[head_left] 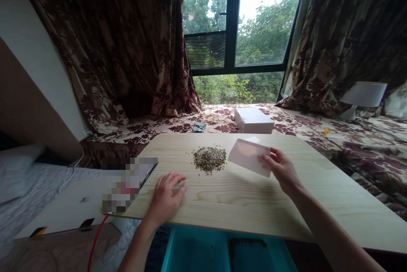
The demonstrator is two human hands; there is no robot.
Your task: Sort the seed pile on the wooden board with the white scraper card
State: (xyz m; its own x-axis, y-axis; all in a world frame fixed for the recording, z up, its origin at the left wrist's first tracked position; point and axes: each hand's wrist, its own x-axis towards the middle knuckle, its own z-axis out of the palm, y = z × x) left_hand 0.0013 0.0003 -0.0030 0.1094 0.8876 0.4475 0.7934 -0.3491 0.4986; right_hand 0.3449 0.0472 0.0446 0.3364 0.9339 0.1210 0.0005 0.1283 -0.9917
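A heap of small greenish-brown and whitish grains (210, 159) lies on the pale wooden table (222, 204), with a few strays around it. To its right, my right hand (281, 168) is closed on the right edge of a thin, translucent plastic sheet (249, 156), thumb on the near face. The sheet is tilted, its left edge close to the heap but apart from it. My left hand (168, 195) rests on the table to the near left of the heap, fingers stretched out and holding nothing. Below the table's front edge is a teal two-compartment container (197, 248), with dark bits in its right part.
A device with a pixelated screen (130, 185) lies at the table's left end, a red cable (97, 238) hanging from it. Behind the table, a white box (254, 120) and a grey crumpled cloth (199, 126) sit on the flowered sill cover. A lamp (364, 94) stands at right.
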